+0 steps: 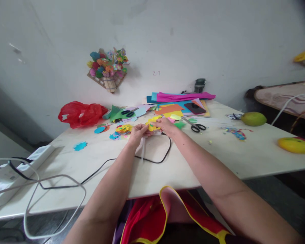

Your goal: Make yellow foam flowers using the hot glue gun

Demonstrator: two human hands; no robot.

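Note:
Both hands meet near the middle of the white table (183, 166). Between them is a yellow paper flower (154, 122). My left hand (139, 132) pinches its left side, with a thin whitish stick (143, 149) pointing down below the fingers. My right hand (165, 125) has its fingers closed on the flower's right side. Just left of my left hand lies a pile of yellow paper flowers (124, 128), with blue flower shapes (114, 136) beside it. A black cable (156, 162) loops on the table under the hands.
Black-handled scissors (198, 127) lie to the right, another pair (129, 113) behind left. Colored paper sheets (170, 109), a phone (194, 108) and a dark jar (199, 85) stand farther back. A red plastic bag (82, 114) and power strips (38, 156) are left; a green fruit (253, 119) is right.

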